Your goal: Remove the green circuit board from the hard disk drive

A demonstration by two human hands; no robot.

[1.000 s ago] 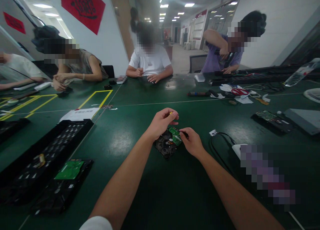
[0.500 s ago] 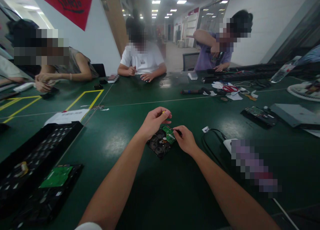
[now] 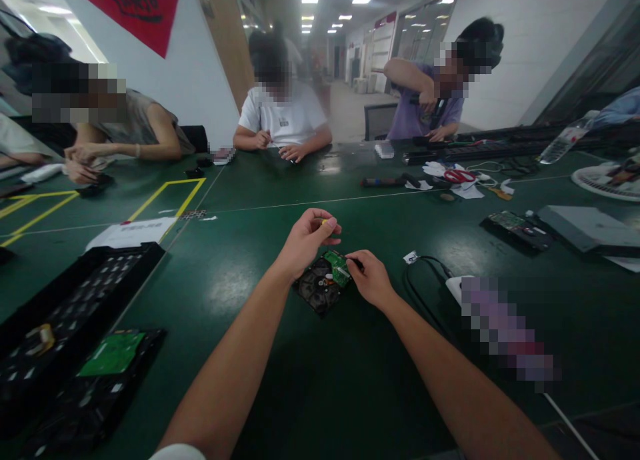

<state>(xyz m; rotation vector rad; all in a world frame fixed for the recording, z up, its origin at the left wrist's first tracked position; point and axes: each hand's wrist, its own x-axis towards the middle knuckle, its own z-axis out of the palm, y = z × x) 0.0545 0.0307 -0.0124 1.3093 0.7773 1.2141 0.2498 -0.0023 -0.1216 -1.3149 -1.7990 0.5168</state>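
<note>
A black hard drive (image 3: 320,287) with a small green circuit board (image 3: 338,268) on its top lies on the green table (image 3: 310,393) in front of me. My left hand (image 3: 305,242) is closed around a screwdriver with a yellow handle top (image 3: 325,222), held upright over the drive. My right hand (image 3: 369,279) is closed at the drive's right edge, its fingertips pinching the board's corner.
Black trays (image 3: 75,313) with another green board (image 3: 113,353) sit at my left. A black cable (image 3: 425,280) and a white device lie to the right. Another drive (image 3: 517,228), a grey box (image 3: 585,227), scissors (image 3: 457,176) and papers lie farther off. Three people work across the table.
The view has shifted left and slightly down since a second ago. Both hands stay at the hard drive with barely any movement.
</note>
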